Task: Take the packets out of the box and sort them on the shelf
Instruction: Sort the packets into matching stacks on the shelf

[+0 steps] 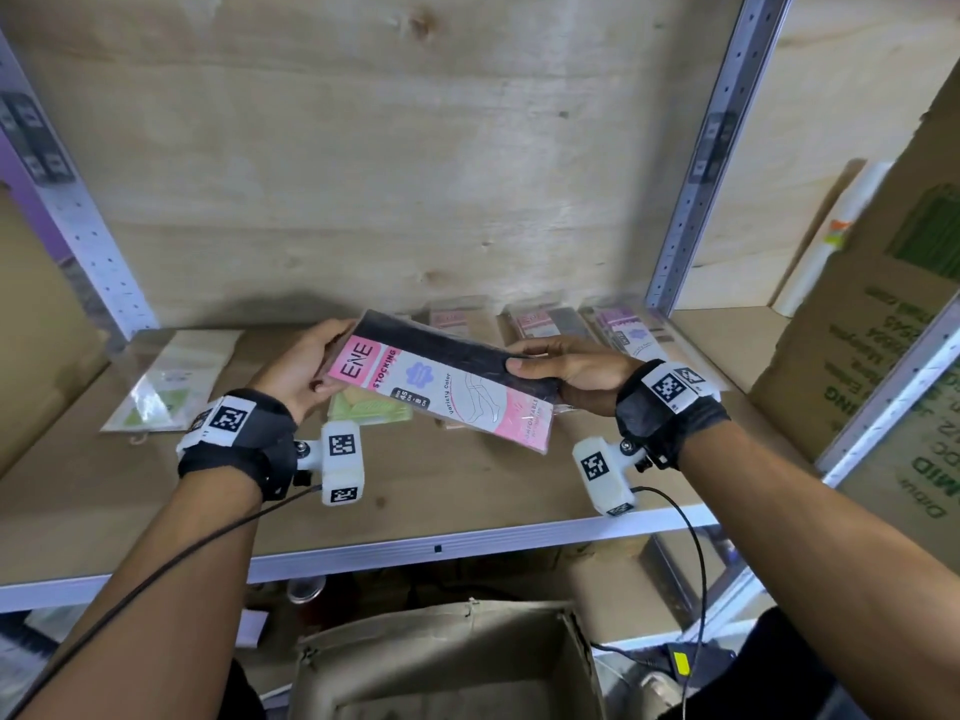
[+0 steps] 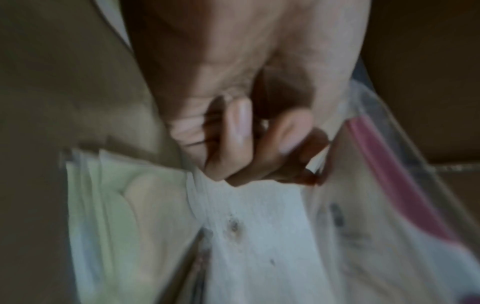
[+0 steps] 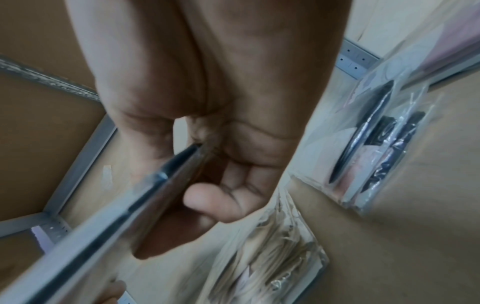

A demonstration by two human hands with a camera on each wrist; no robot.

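Note:
A pink-and-black stocking packet [image 1: 447, 379] is held level above the wooden shelf [image 1: 467, 491]. My left hand [image 1: 306, 363] grips its left end, with the fingers underneath. My right hand [image 1: 561, 368] pinches its right end, thumb on top. In the right wrist view the packet [image 3: 109, 216] shows edge-on between thumb and fingers [image 3: 215, 201]. In the left wrist view my curled fingers [image 2: 249, 148] hold the packet [image 2: 384, 185]. Further packets lie on the shelf: a green one [image 1: 166, 379] at left, a yellow-green one [image 1: 363, 407] under the held packet, pink ones [image 1: 540, 322] along the back.
An open cardboard box [image 1: 447, 667] stands below the shelf's front edge. Large cardboard cartons [image 1: 872, 356] fill the right bay, and another [image 1: 36, 324] stands at the left. Metal uprights [image 1: 711, 148] frame the bay. The wooden back panel [image 1: 363, 148] closes it behind.

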